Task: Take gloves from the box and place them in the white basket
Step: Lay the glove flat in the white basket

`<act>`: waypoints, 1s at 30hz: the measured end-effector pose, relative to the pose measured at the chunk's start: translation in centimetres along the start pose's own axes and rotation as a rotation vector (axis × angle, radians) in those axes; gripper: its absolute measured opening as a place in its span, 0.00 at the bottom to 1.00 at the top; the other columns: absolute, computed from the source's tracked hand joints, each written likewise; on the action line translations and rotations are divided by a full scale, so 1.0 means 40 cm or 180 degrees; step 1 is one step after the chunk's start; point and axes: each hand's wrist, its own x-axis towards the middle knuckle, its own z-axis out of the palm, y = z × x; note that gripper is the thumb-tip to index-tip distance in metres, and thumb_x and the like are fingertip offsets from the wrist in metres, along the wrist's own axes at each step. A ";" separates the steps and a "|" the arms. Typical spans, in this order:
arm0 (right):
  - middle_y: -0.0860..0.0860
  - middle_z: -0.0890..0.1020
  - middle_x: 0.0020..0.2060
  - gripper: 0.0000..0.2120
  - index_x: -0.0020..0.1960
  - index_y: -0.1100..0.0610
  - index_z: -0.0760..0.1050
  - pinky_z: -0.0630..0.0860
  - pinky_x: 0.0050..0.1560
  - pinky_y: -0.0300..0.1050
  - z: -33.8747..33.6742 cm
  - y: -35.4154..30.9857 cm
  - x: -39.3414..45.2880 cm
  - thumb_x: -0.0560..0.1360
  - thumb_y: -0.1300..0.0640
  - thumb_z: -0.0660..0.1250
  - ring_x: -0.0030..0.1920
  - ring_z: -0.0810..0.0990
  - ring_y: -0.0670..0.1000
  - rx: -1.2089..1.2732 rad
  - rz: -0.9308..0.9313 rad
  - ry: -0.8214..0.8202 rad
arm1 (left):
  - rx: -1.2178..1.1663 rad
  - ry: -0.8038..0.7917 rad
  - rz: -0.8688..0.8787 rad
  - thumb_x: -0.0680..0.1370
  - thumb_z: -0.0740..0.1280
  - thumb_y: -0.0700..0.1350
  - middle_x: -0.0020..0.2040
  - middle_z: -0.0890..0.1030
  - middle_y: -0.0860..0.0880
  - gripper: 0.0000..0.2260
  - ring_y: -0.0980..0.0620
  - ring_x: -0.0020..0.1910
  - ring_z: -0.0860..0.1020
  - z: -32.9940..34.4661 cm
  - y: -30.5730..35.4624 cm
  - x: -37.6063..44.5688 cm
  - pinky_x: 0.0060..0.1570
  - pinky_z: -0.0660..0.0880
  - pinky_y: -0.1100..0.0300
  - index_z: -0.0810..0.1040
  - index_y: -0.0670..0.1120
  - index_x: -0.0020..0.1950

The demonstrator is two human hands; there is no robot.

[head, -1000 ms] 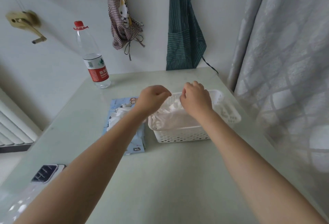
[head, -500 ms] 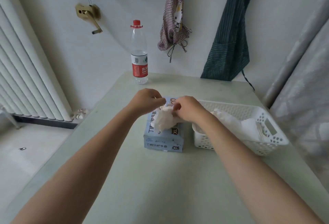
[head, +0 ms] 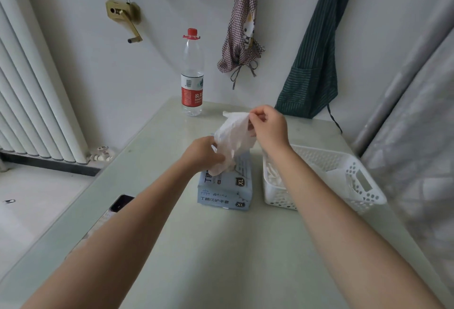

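At the far left a phone lies close to the table edge, beside our left forearm, and a water bottle stands at the back near the wall. Neither is in our way.

Our left hand sits over the blue glove box, fingers curled around the lower end of a white glove. Half a second ago that glove was only a small bunch at the box opening with both hands low on it. Now it is drawn up and stretched above the box, with its lower end apparently not yet out of the opening (the view there is blocked by the hand, so we cannot be sure it is free).

Our right hand has risen, thumb and forefinger pinching the glove's top edge, the other fingers loosely folded. We judge the pull nearly done, with the carry across still to come.

The white basket stands just beside the box on the right, already holding some white gloves. Its open top is partly crossed by our right forearm. The path from box to basket is short and unobstructed, but the basket's far side sits near the table's right edge by the curtain, so we should drop toward the middle.
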 end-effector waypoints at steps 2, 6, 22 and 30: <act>0.54 0.83 0.43 0.06 0.47 0.56 0.77 0.83 0.42 0.46 -0.016 -0.012 0.002 0.79 0.63 0.63 0.43 0.84 0.53 0.0549 0.0191 0.0036 | -0.0062 -0.0010 -0.0084 0.74 0.71 0.45 0.42 0.79 0.52 0.06 0.56 0.35 0.76 0.004 0.002 0.002 0.31 0.69 0.63 0.75 0.52 0.43; 0.53 0.83 0.45 0.05 0.49 0.56 0.77 0.80 0.42 0.44 -0.047 -0.017 0.008 0.79 0.63 0.63 0.44 0.82 0.51 0.1371 0.0537 -0.0120 | -0.0587 0.0440 -0.0202 0.77 0.63 0.43 0.44 0.80 0.51 0.08 0.53 0.39 0.78 -0.013 0.024 0.003 0.38 0.74 0.60 0.78 0.48 0.54; 0.56 0.83 0.41 0.08 0.50 0.58 0.77 0.80 0.39 0.46 -0.097 -0.034 -0.015 0.77 0.68 0.63 0.40 0.82 0.54 0.2617 0.1451 -0.0615 | -0.1871 0.0127 0.0450 0.78 0.70 0.46 0.50 0.84 0.48 0.04 0.50 0.51 0.81 -0.085 0.156 -0.011 0.57 0.76 0.49 0.81 0.48 0.50; 0.50 0.82 0.44 0.15 0.49 0.55 0.78 0.73 0.51 0.46 -0.097 -0.046 -0.019 0.77 0.43 0.64 0.48 0.81 0.50 0.1067 0.0858 -0.0538 | -0.1767 0.0677 0.0371 0.77 0.68 0.44 0.38 0.78 0.48 0.05 0.50 0.37 0.73 -0.102 0.198 -0.010 0.37 0.69 0.60 0.77 0.45 0.42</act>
